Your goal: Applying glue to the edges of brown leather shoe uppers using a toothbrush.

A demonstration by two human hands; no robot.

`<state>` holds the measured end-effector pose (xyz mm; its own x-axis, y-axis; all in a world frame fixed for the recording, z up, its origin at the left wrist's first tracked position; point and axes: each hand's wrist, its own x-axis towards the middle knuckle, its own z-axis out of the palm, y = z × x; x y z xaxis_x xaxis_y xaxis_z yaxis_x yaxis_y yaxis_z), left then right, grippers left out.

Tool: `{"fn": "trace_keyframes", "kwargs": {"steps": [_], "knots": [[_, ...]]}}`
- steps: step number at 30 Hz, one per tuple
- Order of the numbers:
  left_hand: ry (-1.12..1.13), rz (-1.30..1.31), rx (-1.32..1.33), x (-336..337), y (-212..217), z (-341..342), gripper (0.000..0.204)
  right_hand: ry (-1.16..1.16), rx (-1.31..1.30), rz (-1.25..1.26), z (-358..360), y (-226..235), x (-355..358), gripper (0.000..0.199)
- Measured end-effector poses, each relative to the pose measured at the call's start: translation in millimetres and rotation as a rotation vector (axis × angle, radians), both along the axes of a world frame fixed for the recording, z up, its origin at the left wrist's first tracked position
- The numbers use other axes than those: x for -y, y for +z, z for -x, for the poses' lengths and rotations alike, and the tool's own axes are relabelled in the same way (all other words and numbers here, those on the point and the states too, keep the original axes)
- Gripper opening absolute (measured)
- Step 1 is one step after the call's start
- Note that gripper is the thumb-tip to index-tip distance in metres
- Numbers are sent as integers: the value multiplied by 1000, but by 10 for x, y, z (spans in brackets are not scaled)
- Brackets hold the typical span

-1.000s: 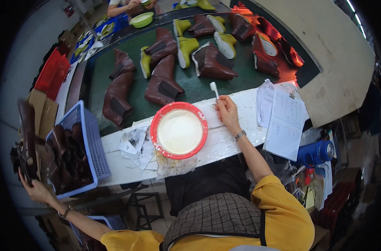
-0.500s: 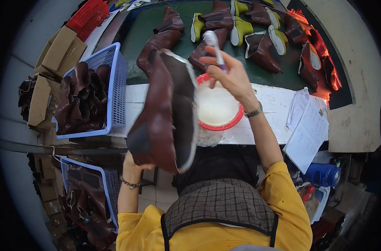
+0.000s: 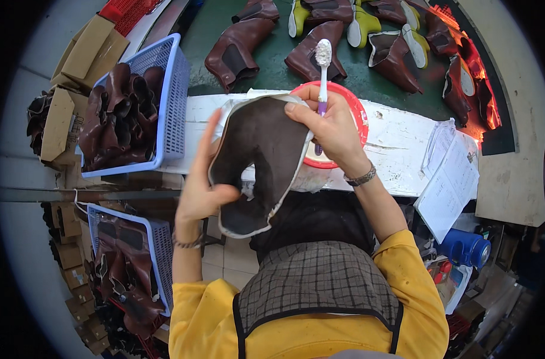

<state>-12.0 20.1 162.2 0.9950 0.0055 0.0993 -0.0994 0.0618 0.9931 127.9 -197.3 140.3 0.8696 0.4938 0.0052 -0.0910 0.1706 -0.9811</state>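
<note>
Between my hands is a brown boot upper (image 3: 269, 134), its dark inner face and pale edge toward me, with a gap in its middle. My right hand (image 3: 337, 133) pinches its upper right edge. That same hand also grips a toothbrush (image 3: 323, 81) with a white and purple handle, standing upright with whitish stuff on its bristles. My left hand (image 3: 196, 192) is at the upper's left edge, fingers stretched out and a little blurred, thumb over the edge. Behind my right hand is a red-rimmed bowl (image 3: 361, 113), mostly hidden, with white liquid in it.
Brown boot uppers (image 3: 239, 54) and yellow-green boot pieces (image 3: 363, 29) lie on the green surface (image 3: 278, 72). Left are two blue baskets (image 3: 175, 113) of uppers and a cardboard box (image 3: 96, 51). Papers (image 3: 446, 185) and a blue flask (image 3: 463, 248) are right. An orange glow lights the far right.
The boot upper has turned, so its inner face is toward me. My right hand has come down with the toothbrush and taken the upper's edge. My left hand has moved up along its side.
</note>
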Motion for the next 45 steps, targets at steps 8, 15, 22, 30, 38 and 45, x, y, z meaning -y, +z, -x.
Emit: {"fn": "trace_keyframes", "kwargs": {"steps": [8, 15, 22, 30, 38, 45], "knots": [[210, -212, -254, -167, -299, -310, 46, -308, 635, 688, -210, -329, 807, 26], [419, -151, -134, -328, -210, -657, 42, -203, 797, 1188, -183, -333, 1120, 16], [368, 220, -370, -950, -71, -915, 32, -76, 966, 1240, -212, -286, 1071, 12], [63, 363, 41, -964, -314, -632, 50, -68, 912, 1176, -138, -227, 1048, 17], [363, 82, -270, -739, 185, -769, 35, -225, 725, 961, -83, -198, 1194, 17], [185, -408, -273, -194, 249, -587, 27, -362, 714, 525, -123, -20, 1174, 12]]}}
